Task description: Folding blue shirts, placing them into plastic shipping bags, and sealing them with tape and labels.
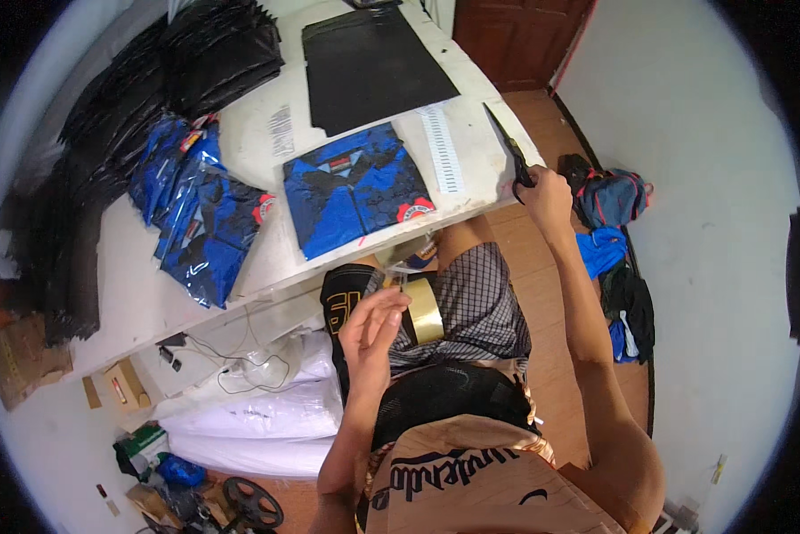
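Observation:
Black-handled scissors (509, 142) lie at the table's right edge, blades pointing away; my right hand (549, 198) is closed around their handles. Over my lap, the bent fingers of my left hand (373, 327) are at the left rim of a wide roll of yellowish tape (428, 311); its inner side is hidden. A small clear piece shows by those fingertips, too small to make out. On the table in front of me lies a folded blue and black shirt (347, 198) in a clear bag, with a round red sticker at its lower right corner.
Several bagged blue shirts (206, 236) lie to the left, beside heaps of black plastic bags (106, 160). A flat black sheet (369, 67) and a strip of labels (442, 149) rest on the white table (471, 182). Clothes and a backpack (614, 198) line the right wall.

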Demonstrator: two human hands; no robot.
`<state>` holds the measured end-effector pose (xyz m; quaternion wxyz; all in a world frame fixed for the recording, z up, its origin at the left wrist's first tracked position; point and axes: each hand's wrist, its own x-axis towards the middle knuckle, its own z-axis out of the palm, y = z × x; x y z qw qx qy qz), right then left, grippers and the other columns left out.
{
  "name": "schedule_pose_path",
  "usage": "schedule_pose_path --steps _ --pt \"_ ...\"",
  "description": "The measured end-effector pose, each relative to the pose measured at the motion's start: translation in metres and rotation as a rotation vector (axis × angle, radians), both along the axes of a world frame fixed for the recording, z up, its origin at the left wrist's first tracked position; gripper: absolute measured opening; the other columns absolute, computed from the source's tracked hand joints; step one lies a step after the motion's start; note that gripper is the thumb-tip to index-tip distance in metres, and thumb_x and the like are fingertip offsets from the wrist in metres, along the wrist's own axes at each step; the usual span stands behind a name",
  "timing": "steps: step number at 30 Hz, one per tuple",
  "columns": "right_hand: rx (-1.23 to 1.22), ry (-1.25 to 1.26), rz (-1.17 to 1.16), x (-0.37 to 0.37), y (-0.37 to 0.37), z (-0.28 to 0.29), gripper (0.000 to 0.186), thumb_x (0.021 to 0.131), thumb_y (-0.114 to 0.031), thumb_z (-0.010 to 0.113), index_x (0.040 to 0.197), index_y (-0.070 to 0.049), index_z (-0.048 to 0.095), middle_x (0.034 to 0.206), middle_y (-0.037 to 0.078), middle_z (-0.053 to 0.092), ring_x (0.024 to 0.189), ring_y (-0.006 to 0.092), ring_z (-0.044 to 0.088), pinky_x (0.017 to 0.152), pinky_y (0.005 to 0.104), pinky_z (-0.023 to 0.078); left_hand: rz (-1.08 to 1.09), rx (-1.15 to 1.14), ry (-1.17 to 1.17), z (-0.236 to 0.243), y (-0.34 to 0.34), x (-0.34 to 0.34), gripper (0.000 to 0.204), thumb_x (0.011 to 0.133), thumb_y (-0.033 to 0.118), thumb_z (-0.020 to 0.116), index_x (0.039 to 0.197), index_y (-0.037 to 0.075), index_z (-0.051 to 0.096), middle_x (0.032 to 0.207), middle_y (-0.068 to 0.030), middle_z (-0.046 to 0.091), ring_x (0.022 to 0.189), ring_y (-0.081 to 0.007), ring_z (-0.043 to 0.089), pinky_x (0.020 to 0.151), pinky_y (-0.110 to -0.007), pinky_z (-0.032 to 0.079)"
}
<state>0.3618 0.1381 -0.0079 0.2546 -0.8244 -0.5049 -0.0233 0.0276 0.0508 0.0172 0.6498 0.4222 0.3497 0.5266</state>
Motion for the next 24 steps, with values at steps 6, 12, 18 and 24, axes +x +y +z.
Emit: schedule_pose_path --steps 6,12,18,24 --pt "0.007 -0.036 0.061 -0.008 0.016 -0.011 0.027 0.073 -0.018 0.072 0.094 -0.001 0.069 0.084 0.024 0.067 0.081 0.0407 0.066 0.072 0.0476 0.051 0.035 -0.033 0.005 0.003 0.006 -0.003 0.025 0.092 0.001 0.060 0.117 -0.003 0.060 0.104 -0.0101 0.066 0.102 -0.0165 0.062 0.096 -0.032 0.046" --pt "0.080 -0.005 0.131 -0.010 0.010 -0.012 0.032 0.075 -0.016 0.070 0.101 0.002 0.067 0.095 0.025 0.063 0.089 0.0421 0.063 0.078 0.0483 0.051 0.105 -0.079 0.024 -0.001 0.017 -0.009 0.023 0.094 0.003 0.057 0.116 -0.003 0.060 0.101 -0.0107 0.066 0.097 -0.0170 0.062 0.092 -0.031 0.047" --pt "0.004 -0.117 0.118 -0.010 0.009 -0.023 0.040 0.077 -0.014 0.067 0.112 0.005 0.063 0.102 0.022 0.061 0.098 0.0398 0.059 0.082 0.0463 0.051 0.126 -0.081 0.038 -0.011 0.023 -0.006 0.023 0.095 0.006 0.055 0.116 -0.002 0.060 0.101 -0.0115 0.066 0.094 -0.0173 0.061 0.088 -0.032 0.048" --pt "0.054 -0.137 0.104 -0.015 0.004 -0.025 0.044 0.078 -0.014 0.067 0.117 0.005 0.062 0.108 0.021 0.060 0.100 0.0385 0.058 0.085 0.0452 0.050 0.096 -0.327 -0.151 -0.045 0.043 0.013 0.029 0.094 0.013 0.062 0.121 0.004 0.057 0.102 -0.0084 0.063 0.094 -0.0186 0.061 0.087 -0.034 0.048"
